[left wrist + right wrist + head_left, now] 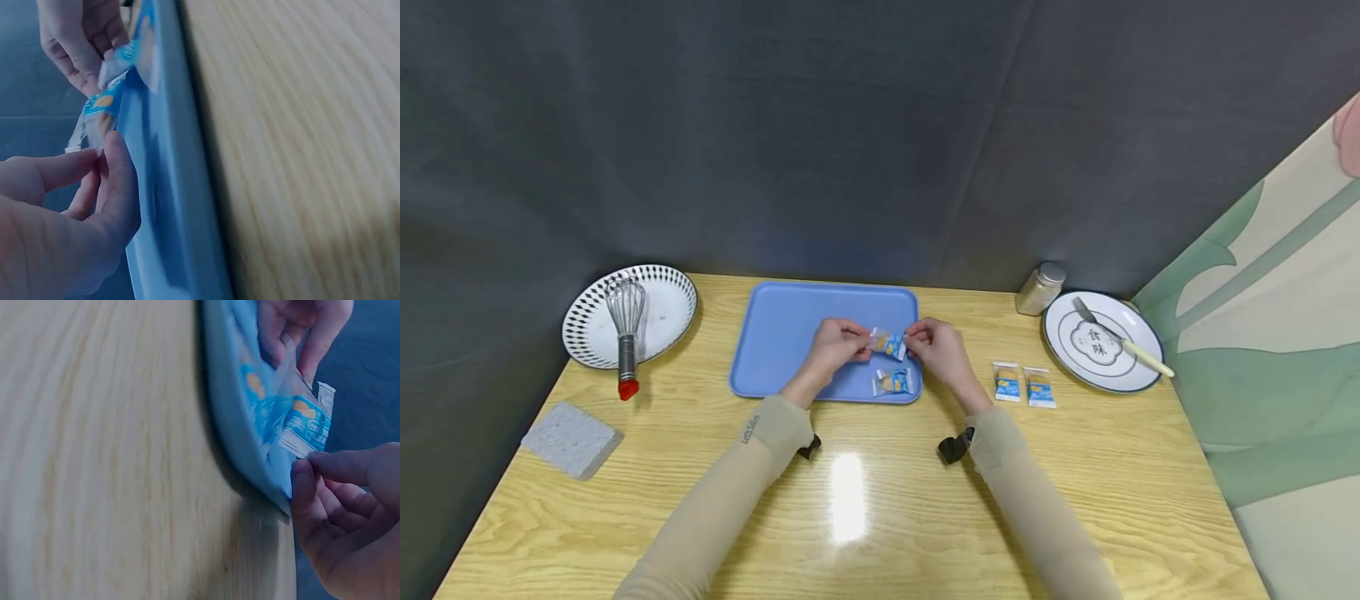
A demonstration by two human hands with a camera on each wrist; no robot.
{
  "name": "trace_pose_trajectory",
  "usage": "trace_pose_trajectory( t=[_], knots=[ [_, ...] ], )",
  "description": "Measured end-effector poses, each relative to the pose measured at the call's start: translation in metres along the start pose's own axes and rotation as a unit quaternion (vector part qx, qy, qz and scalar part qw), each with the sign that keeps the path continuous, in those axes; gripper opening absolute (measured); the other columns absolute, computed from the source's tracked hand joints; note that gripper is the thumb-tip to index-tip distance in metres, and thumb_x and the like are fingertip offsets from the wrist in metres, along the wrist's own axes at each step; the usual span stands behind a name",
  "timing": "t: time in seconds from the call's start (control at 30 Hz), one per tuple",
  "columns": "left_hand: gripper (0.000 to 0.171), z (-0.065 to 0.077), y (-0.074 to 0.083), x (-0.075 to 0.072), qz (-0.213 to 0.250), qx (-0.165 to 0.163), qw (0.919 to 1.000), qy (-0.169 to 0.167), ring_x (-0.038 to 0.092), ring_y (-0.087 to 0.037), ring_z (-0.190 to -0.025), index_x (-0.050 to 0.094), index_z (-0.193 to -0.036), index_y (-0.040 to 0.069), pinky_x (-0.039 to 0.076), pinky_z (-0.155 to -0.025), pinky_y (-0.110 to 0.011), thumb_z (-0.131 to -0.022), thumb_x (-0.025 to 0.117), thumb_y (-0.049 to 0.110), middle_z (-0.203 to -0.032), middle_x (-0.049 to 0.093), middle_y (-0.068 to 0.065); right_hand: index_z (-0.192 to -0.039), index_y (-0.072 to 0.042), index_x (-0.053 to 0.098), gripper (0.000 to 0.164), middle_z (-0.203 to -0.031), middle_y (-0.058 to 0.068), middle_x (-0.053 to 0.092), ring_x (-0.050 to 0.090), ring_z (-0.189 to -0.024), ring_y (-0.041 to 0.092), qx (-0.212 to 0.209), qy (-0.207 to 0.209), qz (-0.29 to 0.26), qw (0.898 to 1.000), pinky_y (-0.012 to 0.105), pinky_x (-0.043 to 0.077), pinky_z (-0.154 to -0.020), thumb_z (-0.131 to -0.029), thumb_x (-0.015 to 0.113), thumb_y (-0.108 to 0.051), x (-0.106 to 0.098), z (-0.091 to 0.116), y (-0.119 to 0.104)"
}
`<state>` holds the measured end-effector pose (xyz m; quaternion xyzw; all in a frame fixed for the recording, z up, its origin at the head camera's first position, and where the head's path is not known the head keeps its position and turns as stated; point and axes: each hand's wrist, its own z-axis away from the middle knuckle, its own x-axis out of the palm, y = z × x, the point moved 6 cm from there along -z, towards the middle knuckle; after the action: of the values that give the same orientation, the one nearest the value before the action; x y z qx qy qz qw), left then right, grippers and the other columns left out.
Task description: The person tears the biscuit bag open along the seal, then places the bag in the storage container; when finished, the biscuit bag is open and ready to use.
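Observation:
Over the right part of a blue tray, a small biscuit packet with a see-through and blue-yellow wrapper is held up between both hands. My left hand pinches its left end between thumb and fingers. At the opposite end, my right hand pinches the white edge of the wrapper, thumb against forefinger. In the right wrist view a white strip of the wrapper sticks up; I cannot tell whether it is torn. Just below, a second biscuit packet lies on the tray.
Two more packets lie right of the tray. Further right are a shaker jar and a plate bearing a fork. At left are a patterned plate with a whisk and a grey block.

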<state>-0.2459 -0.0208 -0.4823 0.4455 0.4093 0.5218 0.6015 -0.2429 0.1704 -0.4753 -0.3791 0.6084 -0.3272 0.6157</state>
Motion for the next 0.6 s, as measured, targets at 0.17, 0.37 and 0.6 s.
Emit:
trace_pose_trajectory(
  t=[0.17, 0.37, 0.6],
  knots=[
    [0.009, -0.005, -0.003, -0.003, -0.112, 0.046, 0.9927, 0.000, 0.064, -0.011, -0.058, 0.074, -0.099, -0.013, 0.055, -0.060, -0.023, -0.097, 0.070, -0.006, -0.077, 0.073, -0.018, -0.094, 0.007, 0.074, 0.005, -0.083, 0.013, 0.072, 0.062, -0.070, 0.017, -0.032, -0.011, 0.095, 0.995, 0.023, 0.049, -0.062, -0.095, 0.075, 0.002, 0.004, -0.008, -0.004],
    [0.008, -0.006, 0.003, -0.002, -0.238, 0.078, 0.9681, 0.006, 0.066, -0.015, -0.057, 0.078, -0.088, -0.006, 0.051, -0.058, -0.023, -0.094, 0.077, 0.000, -0.069, 0.072, -0.010, -0.094, 0.005, 0.074, 0.006, -0.082, 0.011, 0.071, 0.065, -0.075, 0.024, -0.043, -0.023, 0.167, 0.985, 0.034, 0.054, -0.071, -0.095, 0.076, 0.000, 0.008, -0.013, -0.009],
    [0.011, -0.010, 0.005, 0.001, -0.311, 0.067, 0.9480, -0.001, 0.065, -0.011, -0.056, 0.082, -0.087, -0.002, 0.048, -0.057, -0.021, -0.094, 0.082, 0.008, -0.067, 0.073, -0.006, -0.093, 0.003, 0.074, 0.004, -0.081, 0.010, 0.070, 0.065, -0.074, 0.024, -0.034, -0.024, 0.198, 0.979, 0.039, 0.055, -0.070, -0.096, 0.074, 0.001, 0.010, -0.012, -0.009]
  ],
)
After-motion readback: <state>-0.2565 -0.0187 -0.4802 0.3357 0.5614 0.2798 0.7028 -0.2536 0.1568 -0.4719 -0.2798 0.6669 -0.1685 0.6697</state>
